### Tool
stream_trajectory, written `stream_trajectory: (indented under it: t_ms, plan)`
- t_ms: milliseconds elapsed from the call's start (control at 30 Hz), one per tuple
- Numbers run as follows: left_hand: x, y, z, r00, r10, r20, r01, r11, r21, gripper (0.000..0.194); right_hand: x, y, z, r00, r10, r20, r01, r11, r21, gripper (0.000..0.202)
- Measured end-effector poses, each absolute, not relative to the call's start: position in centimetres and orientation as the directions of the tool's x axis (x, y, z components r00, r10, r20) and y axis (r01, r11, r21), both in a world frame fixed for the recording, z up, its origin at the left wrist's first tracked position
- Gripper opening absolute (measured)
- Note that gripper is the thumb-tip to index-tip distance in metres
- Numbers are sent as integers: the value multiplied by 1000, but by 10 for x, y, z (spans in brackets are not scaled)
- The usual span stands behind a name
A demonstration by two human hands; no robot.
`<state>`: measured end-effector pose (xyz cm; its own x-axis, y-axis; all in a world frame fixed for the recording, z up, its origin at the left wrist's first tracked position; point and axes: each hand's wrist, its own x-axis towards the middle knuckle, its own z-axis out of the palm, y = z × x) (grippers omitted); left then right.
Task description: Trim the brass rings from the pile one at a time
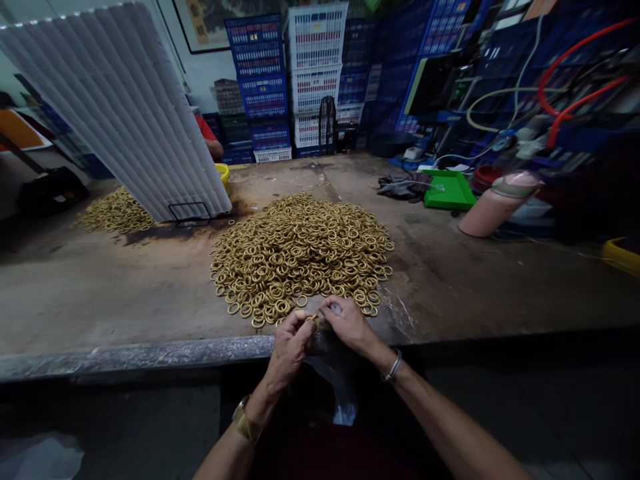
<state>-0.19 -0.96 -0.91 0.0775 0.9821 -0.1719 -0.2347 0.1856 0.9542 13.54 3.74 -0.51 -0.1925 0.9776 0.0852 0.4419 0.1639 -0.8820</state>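
At the table's front edge my left hand [291,343] pinches a brass-coloured ring [315,324] between thumb and fingers. My right hand [349,325] is closed close beside it, thumb and fingertips pressed together at the ring's upper side. Whatever lies in that right pinch is too small to make out. Just beyond both hands spreads a large heap of similar brass-coloured rings [305,253], with some loose ones along its near side. A watch is on my left wrist and a bracelet on my right.
A white corrugated panel [135,107] stands tilted on the table [450,280], with a second ring pile [113,212] behind it. To the right are a green tray [447,189], dark gloves [404,187] and a pink bottle [500,203]. Crates [315,77] are stacked behind. A person's red sleeve [204,128] shows.
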Motion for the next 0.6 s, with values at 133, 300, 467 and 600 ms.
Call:
stream_trajectory:
  t_ms: [133, 300, 467, 600]
  plan:
    - [-4, -10, -6, 56, 985, -164, -224, 172, 959, 30, 139, 29, -9, -365, 904, 222, 572, 406, -712, 14]
    - [-2, -10, -5, 54, 987, -152, -247, 161, 956, 30, 139, 21, -9, -454, 868, 199, 610, 466, -641, 15]
    - [-2, -10, -7, 54, 990, -134, -240, 143, 960, 30, 137, 20, -5, -468, 864, 186, 617, 470, -631, 16]
    - [-3, -10, -9, 68, 989, -131, -245, 144, 959, 30, 137, 18, -2, -462, 868, 184, 607, 460, -648, 17]
